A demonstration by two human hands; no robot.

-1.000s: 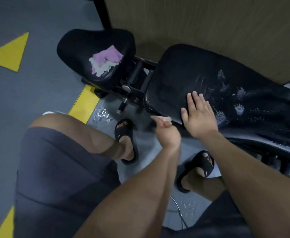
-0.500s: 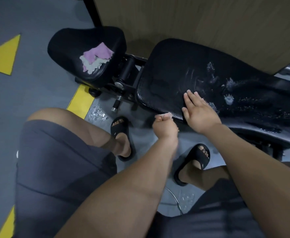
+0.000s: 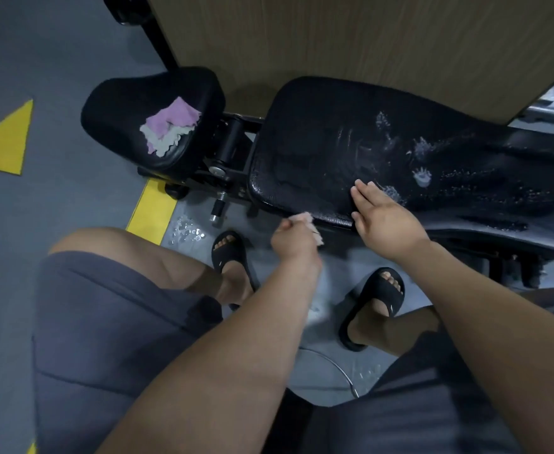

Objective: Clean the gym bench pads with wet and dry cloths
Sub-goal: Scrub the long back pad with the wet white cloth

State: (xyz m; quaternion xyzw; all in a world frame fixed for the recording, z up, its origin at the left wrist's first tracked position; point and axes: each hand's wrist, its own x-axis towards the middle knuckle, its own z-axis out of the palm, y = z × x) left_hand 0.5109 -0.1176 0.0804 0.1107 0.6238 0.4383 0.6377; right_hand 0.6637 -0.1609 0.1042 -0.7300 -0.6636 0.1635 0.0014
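The fingers of the left hand (image 3: 297, 239) curl tightly round a small pale cloth (image 3: 303, 219), bunched so that only its ends stick out of the fist, just at the near edge of the bench's back pad (image 3: 308, 149). The right hand (image 3: 385, 221) lies flat on that same edge, fingers straight and pressed together, thumb over the rim. Whether the held cloth is wet or dry cannot be told.

Farther along the pad, white smears (image 3: 421, 176) and droplets show where it looks unwiped. To do this wipe well, I would open the cloth so a flat face meets the vinyl, use the right hand to steady the pad, and run long overlapping strokes from the near rim toward the smears.

A purple cloth (image 3: 174, 121) and a grey cloth (image 3: 167, 142) lie on the seat pad (image 3: 121, 103), well apart from both hands and probably useful for finishing. Water drops (image 3: 187, 229) sit on the floor (image 3: 56, 198) below.
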